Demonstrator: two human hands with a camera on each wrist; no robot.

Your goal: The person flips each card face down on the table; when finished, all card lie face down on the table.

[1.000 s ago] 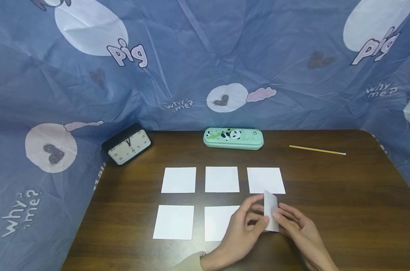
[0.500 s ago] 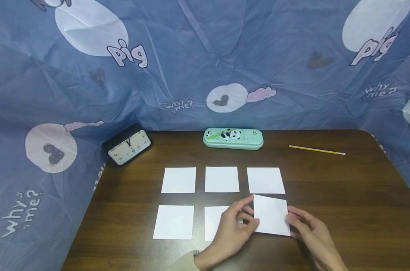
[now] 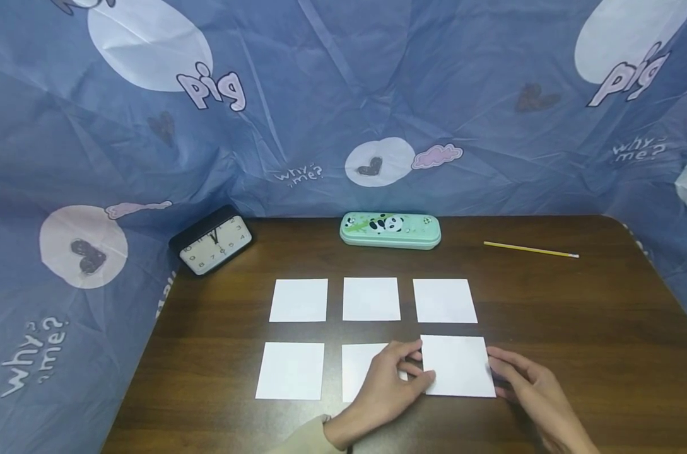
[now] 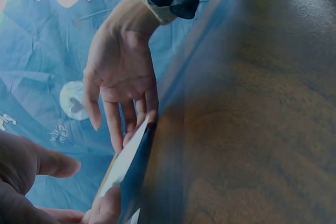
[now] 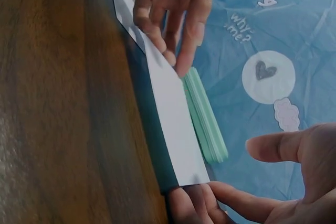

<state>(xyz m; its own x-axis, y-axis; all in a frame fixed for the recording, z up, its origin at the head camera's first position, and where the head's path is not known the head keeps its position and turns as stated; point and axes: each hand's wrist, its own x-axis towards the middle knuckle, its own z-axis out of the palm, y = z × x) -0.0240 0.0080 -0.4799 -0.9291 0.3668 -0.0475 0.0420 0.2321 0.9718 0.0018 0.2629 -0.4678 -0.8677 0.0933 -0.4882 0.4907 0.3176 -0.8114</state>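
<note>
1. The white paper square [image 3: 458,366] lies flat on the wooden table [image 3: 576,328], in the front row's right position, below three other squares [image 3: 371,299].
2. The left hand [image 3: 385,391] touches the square's left edge with relaxed fingers and partly covers the middle front square [image 3: 360,372].
3. The right hand [image 3: 533,394] touches the right edge, fingers extended.
4. The hands are apart, with the square between them.
5. The pencil case [image 3: 390,230], clock [image 3: 212,241] and pencil [image 3: 530,250] lie further back.
</note>
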